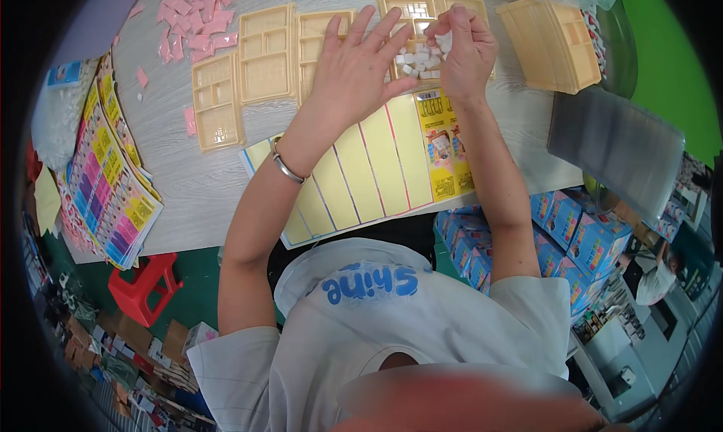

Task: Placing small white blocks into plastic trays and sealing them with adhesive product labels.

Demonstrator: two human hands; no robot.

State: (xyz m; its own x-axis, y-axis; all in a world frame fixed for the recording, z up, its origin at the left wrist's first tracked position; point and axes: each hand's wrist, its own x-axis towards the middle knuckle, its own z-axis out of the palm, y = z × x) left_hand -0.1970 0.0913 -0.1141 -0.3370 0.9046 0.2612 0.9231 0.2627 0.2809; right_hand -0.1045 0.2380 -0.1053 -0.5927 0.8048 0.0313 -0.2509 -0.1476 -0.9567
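Note:
My left hand [352,74] lies with fingers spread across a cream compartment tray [307,33], its fingertips reaching toward the neighbouring tray. Small white blocks [422,60] fill part of that second tray [407,9]. Over its right side, my right hand [468,59] is closed with the fingers pinched together. Something whitish shows beside its fingers, but what they hold is too small to make out. Two more cream trays stand to the left, a tall one [265,78] and a lower one [216,134], their compartments showing no contents. A yellow striped printed sheet [384,161] lies under my forearms.
Many pink sachets [197,14] are heaped at the far left. A stack of cream trays [546,51] stands at right, near a translucent plastic bin [617,142]. Printed sheets [113,183] are piled at the left edge. Blue boxes [580,244] and a red stool [143,289] are below the table.

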